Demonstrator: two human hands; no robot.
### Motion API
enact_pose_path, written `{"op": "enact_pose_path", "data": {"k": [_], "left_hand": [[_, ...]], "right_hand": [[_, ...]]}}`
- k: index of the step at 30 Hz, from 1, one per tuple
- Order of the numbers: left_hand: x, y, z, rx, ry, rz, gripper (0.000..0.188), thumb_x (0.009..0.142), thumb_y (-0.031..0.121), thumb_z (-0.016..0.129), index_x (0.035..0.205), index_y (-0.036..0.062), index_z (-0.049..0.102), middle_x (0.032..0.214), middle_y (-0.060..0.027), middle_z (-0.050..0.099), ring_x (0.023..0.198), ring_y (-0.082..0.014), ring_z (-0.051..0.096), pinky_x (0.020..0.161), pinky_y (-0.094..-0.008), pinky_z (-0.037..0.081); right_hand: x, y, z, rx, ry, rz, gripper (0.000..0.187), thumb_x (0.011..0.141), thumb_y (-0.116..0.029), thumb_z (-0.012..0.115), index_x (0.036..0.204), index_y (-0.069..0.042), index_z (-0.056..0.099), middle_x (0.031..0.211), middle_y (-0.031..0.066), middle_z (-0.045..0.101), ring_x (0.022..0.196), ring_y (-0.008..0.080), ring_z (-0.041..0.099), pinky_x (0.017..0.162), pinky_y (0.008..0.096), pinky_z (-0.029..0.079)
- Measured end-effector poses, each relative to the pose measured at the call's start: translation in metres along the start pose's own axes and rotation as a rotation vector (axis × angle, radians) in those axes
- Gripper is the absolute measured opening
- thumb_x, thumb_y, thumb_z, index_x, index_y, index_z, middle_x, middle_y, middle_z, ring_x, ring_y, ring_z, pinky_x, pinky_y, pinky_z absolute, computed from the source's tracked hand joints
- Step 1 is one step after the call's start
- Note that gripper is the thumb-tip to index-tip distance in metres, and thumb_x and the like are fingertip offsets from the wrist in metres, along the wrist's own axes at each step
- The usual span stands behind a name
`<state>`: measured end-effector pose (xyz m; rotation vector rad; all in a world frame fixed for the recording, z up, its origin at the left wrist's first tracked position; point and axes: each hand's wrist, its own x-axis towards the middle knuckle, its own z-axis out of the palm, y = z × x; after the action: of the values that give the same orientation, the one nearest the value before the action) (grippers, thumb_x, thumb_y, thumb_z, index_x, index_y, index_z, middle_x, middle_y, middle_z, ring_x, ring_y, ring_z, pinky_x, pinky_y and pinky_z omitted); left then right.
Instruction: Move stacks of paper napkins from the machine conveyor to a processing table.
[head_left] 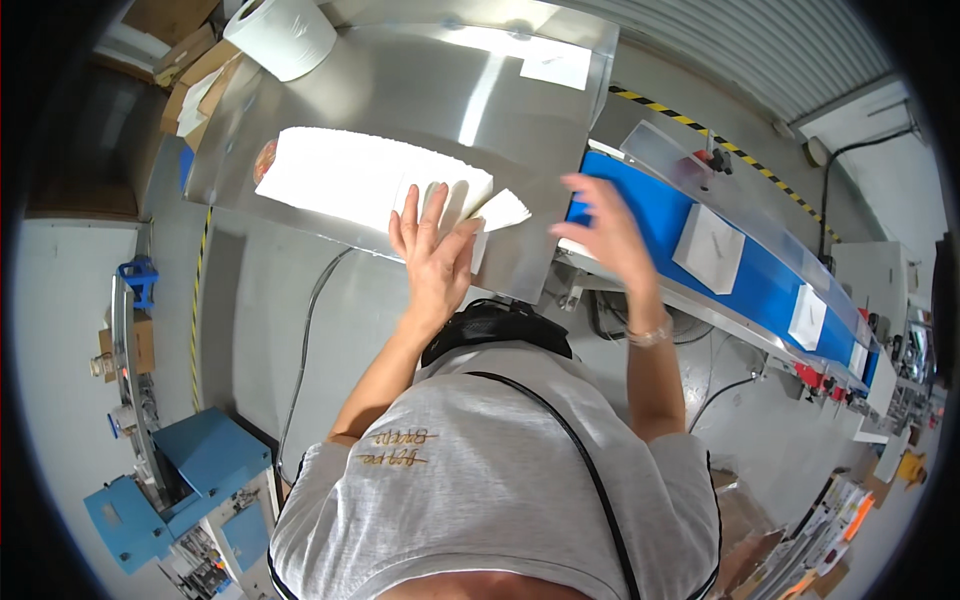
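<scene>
While the table (420, 80) is made of smooth, shiny metal streaked by glare, the stack (350, 175) set along its near edge is formed of thin white pieces, packed closely into a long row with a ragged upper edge. At the row's right end, a loose piece (505, 210) is splayed outward like part of a fan. The belt (655, 215) is smooth and blue, lined by a clear panel (670, 155), and flat, four-sided packets (710, 250) are spaced apart along it. A thick white roll (285, 40) is placed at the table's far left, and a flat sheet (557, 66) is laid near the far right corner.

The stack is touched near its right end by the left hand (436, 260), with fingers spread and thumb pointed toward the loose piece; whether anything is pinched there cannot be told. The right hand (608, 232) is held near the belt's near end, well apart from the stack, its fingers parted and nothing grasped.

Part of the stack is covered by the left hand. A reddish thing (265, 160) is mostly hidden at its left end. The right fingertips are blurred, and the roll is cut off above.
</scene>
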<state>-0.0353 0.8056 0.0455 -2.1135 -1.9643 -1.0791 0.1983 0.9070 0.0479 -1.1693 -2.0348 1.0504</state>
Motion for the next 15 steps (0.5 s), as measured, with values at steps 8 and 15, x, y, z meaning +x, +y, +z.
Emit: {"op": "enact_pose_path", "data": {"k": [8, 15], "left_hand": [[0.008, -0.01, -0.012, -0.002, -0.013, -0.072, 0.044, 0.079, 0.017, 0.072, 0.12, 0.0075, 0.061, 0.148, -0.0171, 0.032, 0.138, -0.04, 0.023, 0.109, -0.0523, 0.021], [0.009, -0.014, -0.01, -0.002, 0.049, -0.071, 0.031, 0.078, 0.005, 0.071, 0.109, 0.0086, 0.068, 0.134, -0.0168, 0.049, 0.13, -0.0407, 0.036, 0.106, -0.0507, 0.03]], "right_hand": [[0.024, 0.017, 0.04, 0.421, -0.146, 0.142, 0.039, 0.084, -0.02, 0.07, 0.116, -0.004, 0.055, 0.107, 0.0077, 0.063, 0.098, 0.0149, 0.058, 0.086, 0.0289, 0.047], [-0.032, 0.126, -0.046, -0.223, 0.547, 0.626, 0.058, 0.083, -0.045, 0.068, 0.109, 0.006, 0.055, 0.092, 0.0203, 0.065, 0.082, 0.0271, 0.064, 0.073, 0.0349, 0.051]]}}
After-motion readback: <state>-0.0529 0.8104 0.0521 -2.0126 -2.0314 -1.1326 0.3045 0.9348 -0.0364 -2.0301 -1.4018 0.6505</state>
